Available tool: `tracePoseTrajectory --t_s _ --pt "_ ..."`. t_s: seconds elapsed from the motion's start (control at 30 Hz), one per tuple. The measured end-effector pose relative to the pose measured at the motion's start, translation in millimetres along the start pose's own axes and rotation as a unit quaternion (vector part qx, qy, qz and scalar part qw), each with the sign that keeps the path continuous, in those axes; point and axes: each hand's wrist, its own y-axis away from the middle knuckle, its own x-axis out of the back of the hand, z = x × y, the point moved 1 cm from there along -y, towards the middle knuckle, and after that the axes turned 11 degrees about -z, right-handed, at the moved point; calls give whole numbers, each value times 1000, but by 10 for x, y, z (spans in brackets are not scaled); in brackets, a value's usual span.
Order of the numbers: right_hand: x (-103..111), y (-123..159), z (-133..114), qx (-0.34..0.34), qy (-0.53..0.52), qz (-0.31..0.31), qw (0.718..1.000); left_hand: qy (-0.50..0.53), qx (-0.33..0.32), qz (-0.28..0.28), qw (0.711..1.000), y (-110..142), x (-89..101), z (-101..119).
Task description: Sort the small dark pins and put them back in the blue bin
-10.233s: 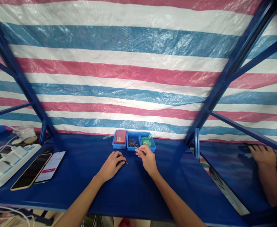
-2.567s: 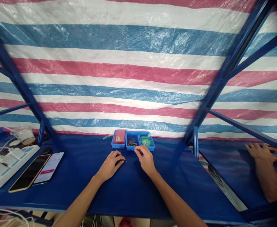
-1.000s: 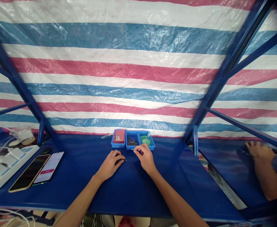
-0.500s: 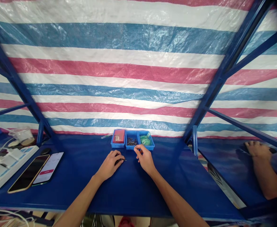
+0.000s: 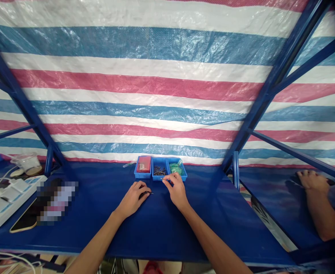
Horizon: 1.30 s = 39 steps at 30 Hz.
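My left hand [image 5: 131, 198] rests on the blue table, fingers curled round thin dark screws, with one pointed tip sticking out toward the right. Just in front of the bins, my right hand [image 5: 177, 191] pinches a small, thin screw-like piece between thumb and forefinger; its far end is too small to make out. Behind the hands, three joined blue bins stand in a row. Loose dark screws [image 5: 159, 171] lie in the middle bin [image 5: 158, 178]. Red packets [image 5: 143, 164] fill the left bin [image 5: 142, 176], and green packets [image 5: 175, 168] the right bin [image 5: 182, 177].
A small clear bag [image 5: 129, 164] lies left of the bins. Two phones, one dark [image 5: 24, 220], and a white power strip [image 5: 15, 199] with cables occupy the left side. Blue frame posts [image 5: 258, 110] flank the table. Another person's hand [image 5: 313, 180] is at the far right.
My right hand has shifted slightly to the right, and the small piece in its pinch now shows more plainly. The left hand stays in place.
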Motion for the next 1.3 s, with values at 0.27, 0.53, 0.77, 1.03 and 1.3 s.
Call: tracePoseTrajectory --t_s 0.27,0.53,0.77,1.03,1.3 --pt "27 -1 -56 -1 -23 11 1000 0 -7 4 1000 0 2 -13" --pt "16 4 -42 -57 -109 -1 992 -1 -7 5 1000 6 1 -10" --pt "1 1 8 -55 -93 10 994 1 -2 -1 1000 4 7 2" --pt "24 -7 -38 -26 -29 20 999 -1 -2 1 1000 7 5 -9" --pt "14 -4 -24 -27 -68 2 997 -7 -4 6 1000 0 -15 -29"
